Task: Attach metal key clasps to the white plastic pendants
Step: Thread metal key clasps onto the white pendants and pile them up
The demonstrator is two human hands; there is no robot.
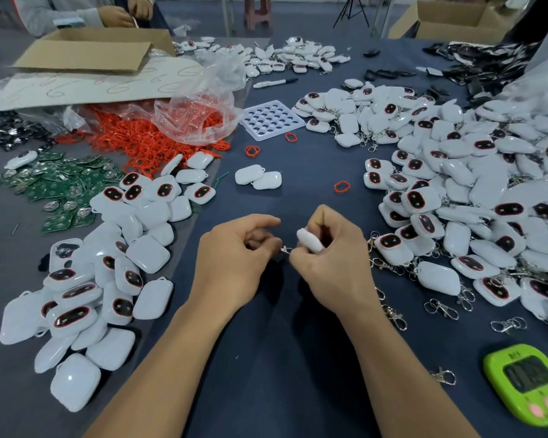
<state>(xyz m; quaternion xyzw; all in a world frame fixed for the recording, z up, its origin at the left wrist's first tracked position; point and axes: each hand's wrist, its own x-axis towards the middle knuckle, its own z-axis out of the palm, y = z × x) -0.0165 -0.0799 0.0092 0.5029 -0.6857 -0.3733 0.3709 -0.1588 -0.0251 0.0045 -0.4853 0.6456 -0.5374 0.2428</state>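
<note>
Both forearms reach forward over the dark blue table (298, 358) and meet at its middle, wrists low and knuckles up. The right hand (332, 263) has its fingers curled round a white pendant (309, 240), whose rounded end sticks out above the thumb towards the left hand (234, 251). The left hand's fingers are bent inward, and thumb and forefinger pinch a small metal clasp (286, 249) just left of the pendant and below its exposed end. The clasp is tiny and partly hidden by the fingertips, so it only appears to touch the pendant's edge.

Left of the pendant lies a heap of plain pendants (114, 270), some face up with dark oval windows. To the pendant's right, close to the right wrist, spreads a far larger pile of pendants with clasps fitted (456, 197). Loose clasps (440, 308) are scattered nearer the viewer from it, and a green timer (529, 384) sits still nearer, to the right. Beyond the pendant rest two more pendants (258, 178) side by side, with a red ring (341, 186) to their right and a white tray (271, 120) with round holes farther off. Far to the pendant's left are green circuit boards (60, 184), with a mound of red rings (146, 143) beyond them. Nothing lies between the two hands and the camera.
</note>
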